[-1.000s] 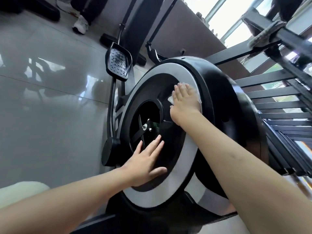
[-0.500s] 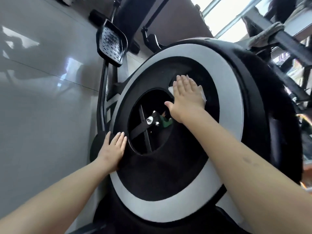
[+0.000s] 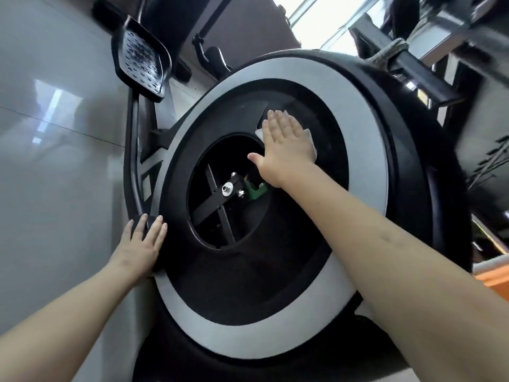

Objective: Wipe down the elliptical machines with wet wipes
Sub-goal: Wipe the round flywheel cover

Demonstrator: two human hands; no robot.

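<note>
The elliptical's round flywheel housing (image 3: 366, 150) fills the view, black with a wide silver ring. My right hand (image 3: 283, 150) lies flat with straight fingers on the black inner face, pressing a white wet wipe (image 3: 310, 139) whose edges show around the fingers. My left hand (image 3: 139, 244) rests flat with straight fingers on the housing's left edge, beside the black pedal arm (image 3: 132, 161). In the central opening sit the crank hub (image 3: 228, 188) and a green part (image 3: 256, 192).
A black foot pedal (image 3: 140, 62) stands at the upper left above the glossy grey tile floor (image 3: 55, 161). Black metal bars of other equipment (image 3: 407, 62) crowd the upper right by a bright window. An orange object (image 3: 495, 279) shows at the right edge.
My view has closed in on the housing. My left hand slid from the black inner face out to the left rim. My right hand moved with the wipe from the silver ring onto the inner face.
</note>
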